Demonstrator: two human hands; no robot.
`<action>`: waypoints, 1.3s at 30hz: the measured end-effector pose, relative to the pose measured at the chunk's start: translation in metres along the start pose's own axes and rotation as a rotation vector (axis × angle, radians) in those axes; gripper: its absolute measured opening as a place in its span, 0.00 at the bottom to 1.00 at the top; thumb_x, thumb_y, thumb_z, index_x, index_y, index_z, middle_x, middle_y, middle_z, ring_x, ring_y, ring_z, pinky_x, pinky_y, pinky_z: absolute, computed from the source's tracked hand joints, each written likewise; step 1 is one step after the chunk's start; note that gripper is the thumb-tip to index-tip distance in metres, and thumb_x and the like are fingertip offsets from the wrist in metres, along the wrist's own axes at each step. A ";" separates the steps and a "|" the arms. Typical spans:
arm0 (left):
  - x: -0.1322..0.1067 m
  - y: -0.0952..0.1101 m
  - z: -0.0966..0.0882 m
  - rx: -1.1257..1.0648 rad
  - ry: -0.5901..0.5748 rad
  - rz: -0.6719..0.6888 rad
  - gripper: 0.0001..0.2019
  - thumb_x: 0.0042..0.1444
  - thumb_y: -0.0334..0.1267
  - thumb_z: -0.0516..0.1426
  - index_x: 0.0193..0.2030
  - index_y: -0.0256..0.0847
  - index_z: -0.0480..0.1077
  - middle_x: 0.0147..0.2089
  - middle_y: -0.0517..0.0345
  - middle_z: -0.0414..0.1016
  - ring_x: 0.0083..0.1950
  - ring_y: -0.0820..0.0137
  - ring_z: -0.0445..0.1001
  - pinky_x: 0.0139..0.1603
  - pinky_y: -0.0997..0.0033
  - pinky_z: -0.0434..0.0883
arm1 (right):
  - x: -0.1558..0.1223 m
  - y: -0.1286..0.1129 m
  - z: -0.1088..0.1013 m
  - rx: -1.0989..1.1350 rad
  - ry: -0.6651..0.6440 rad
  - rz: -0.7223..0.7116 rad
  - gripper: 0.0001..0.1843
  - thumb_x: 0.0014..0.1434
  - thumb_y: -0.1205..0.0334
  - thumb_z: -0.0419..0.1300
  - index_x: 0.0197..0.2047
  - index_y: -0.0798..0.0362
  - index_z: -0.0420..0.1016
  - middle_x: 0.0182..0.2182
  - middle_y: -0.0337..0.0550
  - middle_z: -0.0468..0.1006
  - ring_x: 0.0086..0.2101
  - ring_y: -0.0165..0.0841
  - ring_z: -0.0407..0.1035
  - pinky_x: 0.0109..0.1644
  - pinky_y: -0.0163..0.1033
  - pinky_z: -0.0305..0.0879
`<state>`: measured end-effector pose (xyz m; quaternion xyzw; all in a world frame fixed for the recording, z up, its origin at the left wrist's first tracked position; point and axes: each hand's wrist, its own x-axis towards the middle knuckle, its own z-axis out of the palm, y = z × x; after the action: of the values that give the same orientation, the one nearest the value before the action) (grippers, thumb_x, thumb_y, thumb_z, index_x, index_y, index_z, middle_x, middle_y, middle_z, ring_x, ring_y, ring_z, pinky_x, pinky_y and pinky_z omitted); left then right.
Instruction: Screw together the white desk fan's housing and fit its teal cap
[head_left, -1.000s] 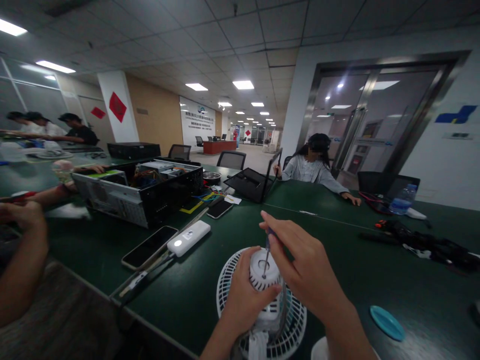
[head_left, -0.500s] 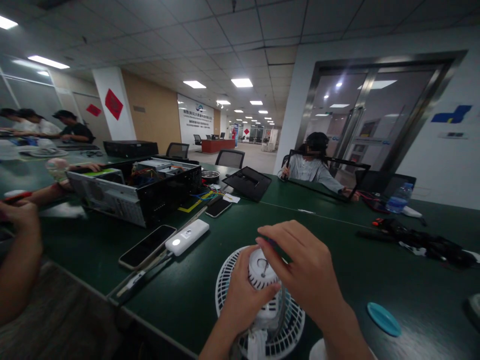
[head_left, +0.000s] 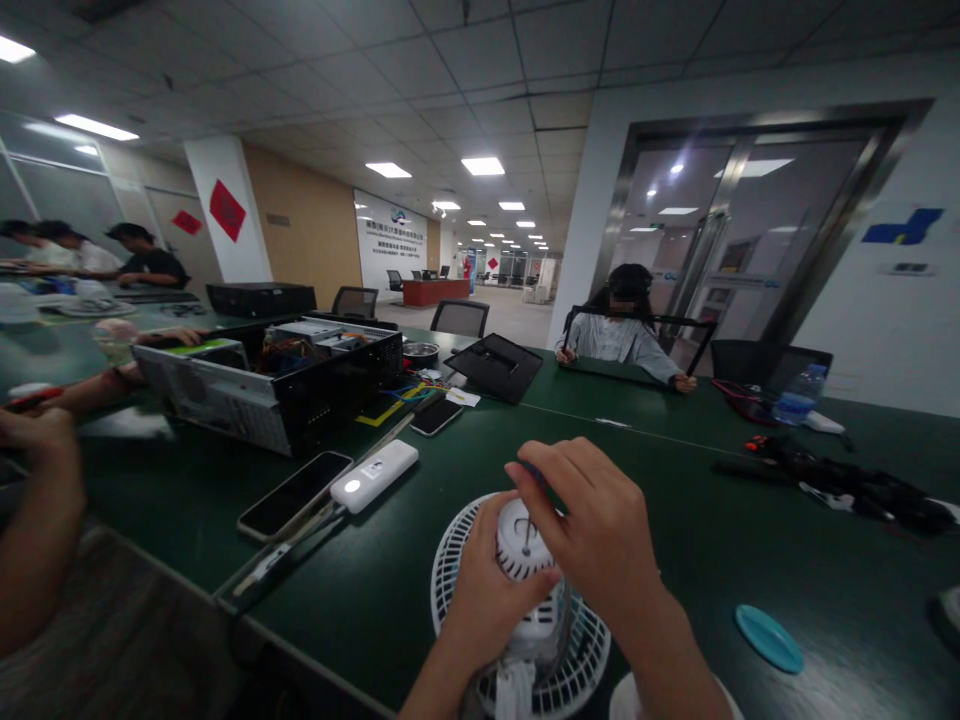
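Observation:
A small white fan (head_left: pixel 465 560) lies grille-down on the green table (head_left: pixel 360 590), its round motor housing (head_left: pixel 517 535) facing up. My left hand (head_left: pixel 487 605) is wrapped round the housing from the near side. My right hand (head_left: pixel 592 530) is closed in a pinch on a small screwdriver (head_left: pixel 526 520), whose thin shaft points down into the top of the housing. Its handle is mostly hidden by my fingers.
A white power bank (head_left: pixel 375 475) and a dark phone (head_left: pixel 294 494) lie left of the fan, an open computer case (head_left: pixel 270 385) behind them. A blue disc (head_left: pixel 772 638) sits at the right. A person (head_left: pixel 622 330) across the table holds a black frame. Another person's arm (head_left: pixel 37 520) is at the left.
My right hand has dropped lower over the fan housing, hiding more of the screwdriver. The person opposite swung a black frame from their left over to in front of them.

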<state>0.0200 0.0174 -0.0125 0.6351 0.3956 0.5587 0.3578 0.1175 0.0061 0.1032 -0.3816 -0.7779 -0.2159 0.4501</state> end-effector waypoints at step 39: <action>0.001 0.001 -0.002 -0.011 -0.023 -0.028 0.29 0.43 0.34 0.64 0.53 0.43 0.60 0.52 0.55 0.68 0.53 0.60 0.67 0.55 0.60 0.63 | 0.001 0.005 -0.007 0.158 -0.144 0.059 0.16 0.59 0.66 0.53 0.50 0.57 0.70 0.38 0.48 0.77 0.39 0.36 0.70 0.41 0.42 0.69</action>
<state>0.0178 0.0175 -0.0114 0.6339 0.3973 0.5484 0.3736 0.1255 0.0047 0.1074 -0.3821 -0.8113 -0.1127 0.4279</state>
